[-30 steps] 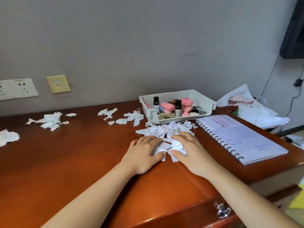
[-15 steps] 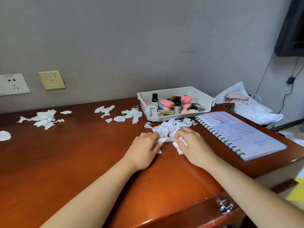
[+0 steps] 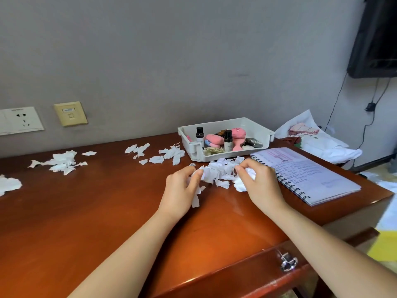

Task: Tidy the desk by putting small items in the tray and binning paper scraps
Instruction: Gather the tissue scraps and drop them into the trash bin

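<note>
A heap of white paper scraps (image 3: pixel 219 173) lies on the brown desk just in front of the white tray (image 3: pixel 257 127). My left hand (image 3: pixel 182 190) grips scraps at the heap's left side, with strips hanging below its fingers. My right hand (image 3: pixel 260 181) holds a bunch of scraps at the heap's right side. The tray holds two dark small bottles, pink items and a grey object. More scraps (image 3: pixel 163 153) lie left of the tray, and another cluster (image 3: pixel 61 162) sits further left.
A spiral notebook (image 3: pixel 305 173) lies right of my right hand. One large scrap (image 3: pixel 8 184) rests at the desk's left edge. White bags and cloth (image 3: pixel 318 143) pile beyond the desk's right end. A drawer handle (image 3: pixel 289 261) shows below the front edge.
Both hands went from lying flat on the heap to curling round bunches of scraps and lifting slightly. The heap has been pulled together between them.
</note>
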`<state>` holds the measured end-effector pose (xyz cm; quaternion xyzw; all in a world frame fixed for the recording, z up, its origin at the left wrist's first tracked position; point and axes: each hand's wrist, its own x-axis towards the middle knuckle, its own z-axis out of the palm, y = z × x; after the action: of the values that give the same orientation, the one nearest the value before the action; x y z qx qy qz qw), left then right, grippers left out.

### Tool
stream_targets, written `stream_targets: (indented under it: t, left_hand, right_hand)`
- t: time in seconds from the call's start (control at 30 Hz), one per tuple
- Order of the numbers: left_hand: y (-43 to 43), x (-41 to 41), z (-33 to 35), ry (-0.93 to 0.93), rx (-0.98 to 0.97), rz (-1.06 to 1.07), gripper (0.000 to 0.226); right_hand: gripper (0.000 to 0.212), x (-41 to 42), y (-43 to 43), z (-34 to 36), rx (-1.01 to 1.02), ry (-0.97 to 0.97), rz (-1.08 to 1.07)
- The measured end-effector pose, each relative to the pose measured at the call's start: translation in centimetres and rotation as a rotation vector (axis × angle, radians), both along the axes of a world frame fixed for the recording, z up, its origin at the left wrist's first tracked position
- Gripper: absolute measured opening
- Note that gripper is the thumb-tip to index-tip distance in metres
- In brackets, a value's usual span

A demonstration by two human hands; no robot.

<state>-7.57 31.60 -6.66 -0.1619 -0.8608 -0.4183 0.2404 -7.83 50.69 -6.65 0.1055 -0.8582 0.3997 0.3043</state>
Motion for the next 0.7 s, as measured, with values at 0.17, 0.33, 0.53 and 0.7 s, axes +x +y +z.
stream_targets:
  t: [0.17,0.33,0.53,0.7]
  left_hand:
    - [-0.3,0.5,0.9,0.026,0.128,0.049,0.048]
    - [-0.3,1.9,3.2,0.05,0.255,-0.031,0.048]
    - [1.5,5.0,6.3,0.079,0.187,-0.186,0.044]
    - [4.5,7.1,6.7,-0.019,0.138,-0.353,0.042]
  right_hand:
    - [0.031,0.7,0.5,2.3,-0.206,0.019,0.034]
    - [0.043,1.9,1.0,5.0,-0.349,0.012,-0.008]
    - [0.04,4.1,2.4,6.2,-0.546,-0.061,0.025]
    - [0.045,7.3,5.2,6.0,-0.695,-0.132,0.073]
